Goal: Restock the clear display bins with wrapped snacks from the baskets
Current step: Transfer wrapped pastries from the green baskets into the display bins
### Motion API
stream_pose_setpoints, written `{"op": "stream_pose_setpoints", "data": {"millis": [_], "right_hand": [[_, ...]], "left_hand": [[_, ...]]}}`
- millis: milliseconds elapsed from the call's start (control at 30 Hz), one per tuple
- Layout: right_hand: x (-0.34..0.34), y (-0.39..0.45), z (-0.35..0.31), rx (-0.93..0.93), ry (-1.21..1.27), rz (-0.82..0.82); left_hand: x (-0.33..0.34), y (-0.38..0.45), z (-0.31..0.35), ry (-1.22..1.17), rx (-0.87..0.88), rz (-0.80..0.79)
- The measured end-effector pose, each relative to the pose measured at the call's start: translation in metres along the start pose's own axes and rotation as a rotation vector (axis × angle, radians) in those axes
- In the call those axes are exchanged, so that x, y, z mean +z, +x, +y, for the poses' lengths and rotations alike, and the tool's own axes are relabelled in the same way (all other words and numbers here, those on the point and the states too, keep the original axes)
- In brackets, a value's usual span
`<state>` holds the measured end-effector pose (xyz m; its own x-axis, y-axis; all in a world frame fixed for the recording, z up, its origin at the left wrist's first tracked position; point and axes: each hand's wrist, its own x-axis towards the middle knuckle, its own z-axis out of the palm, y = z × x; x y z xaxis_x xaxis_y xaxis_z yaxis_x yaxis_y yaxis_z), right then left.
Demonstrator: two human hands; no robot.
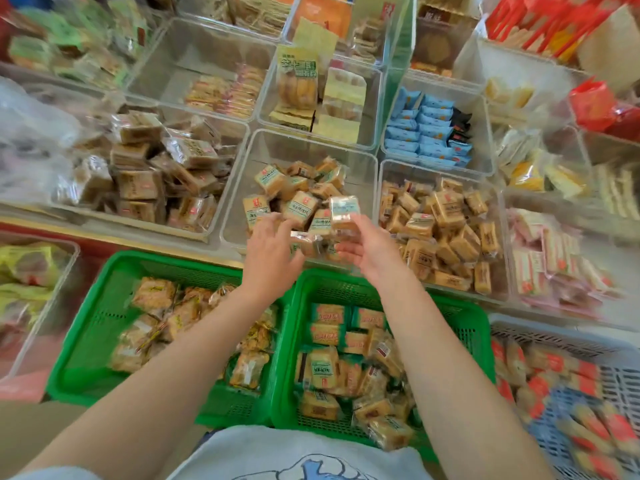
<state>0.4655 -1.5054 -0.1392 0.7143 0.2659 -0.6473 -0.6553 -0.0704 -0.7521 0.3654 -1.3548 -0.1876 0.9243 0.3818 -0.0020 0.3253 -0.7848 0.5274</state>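
Wrapped snacks, small square cakes in clear film with pale green labels, lie in a loose heap in the clear plastic display bin at the middle of the head camera's view, filling roughly its front half while the back of the bin shows bare floor. Both hands reach over the bin's front edge. The right hand grips a few of these wrapped cakes, one raised above the fingers. The left hand hovers palm down just beside it with fingers loosely spread; whether it holds a packet cannot be told through the blur. Below the arms sits a green slatted plastic basket, well stocked with matching green-labelled cakes, and left of it a second green basket of yellowish wrapped snacks. Judging from this, the restocking of this bin looks partly done, with plenty of stock left to move. Neighbouring clear bins further back look sparsely filled.
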Motion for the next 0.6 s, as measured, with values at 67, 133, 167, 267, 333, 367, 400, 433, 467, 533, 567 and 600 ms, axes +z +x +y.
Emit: {"op": "stream_pose_setpoints", "data": {"millis": [67,133,167,267,333,367,400,433,467,533,567,600], "right_hand": [[0.016,0.016,-0.017,-0.02,0.001,-0.035],[0.028,0.029,-0.025,-0.011,-0.064,-0.052],[0.032,0.034,-0.025,0.006,-0.129,-0.047],[0.03,0.038,-0.015,0.071,-0.289,-0.015],[0.02,0.033,-0.003,0.079,-0.286,-0.007],[0.013,0.026,0.002,0.073,-0.27,-0.011],[0.006,0.019,0.01,0.062,-0.26,-0.014],[-0.001,0.011,0.018,0.053,-0.255,-0.017],[-0.008,0.003,0.03,0.057,-0.282,-0.011],[-0.021,-0.007,0.065,0.112,-0.439,0.019],[-0.026,-0.01,0.086,0.137,-0.584,0.037],[-0.033,-0.011,0.108,0.158,-0.742,0.045]], "left_hand": [[0.008,-0.017,-0.013,0.106,0.012,-0.093],[0.017,-0.034,-0.023,0.183,0.022,-0.184],[0.021,-0.04,-0.027,0.219,0.026,-0.216],[0.029,-0.05,-0.038,0.303,0.043,-0.291],[0.031,-0.053,-0.041,0.307,0.047,-0.316],[0.032,-0.055,-0.041,0.309,0.05,-0.326],[0.033,-0.055,-0.041,0.318,0.052,-0.336],[0.034,-0.055,-0.04,0.327,0.049,-0.343],[0.034,-0.055,-0.038,0.331,0.041,-0.354],[0.036,-0.055,-0.034,0.338,0.021,-0.372],[0.036,-0.055,-0.033,0.343,0.016,-0.373],[0.036,-0.056,-0.033,0.347,0.015,-0.372]]}}
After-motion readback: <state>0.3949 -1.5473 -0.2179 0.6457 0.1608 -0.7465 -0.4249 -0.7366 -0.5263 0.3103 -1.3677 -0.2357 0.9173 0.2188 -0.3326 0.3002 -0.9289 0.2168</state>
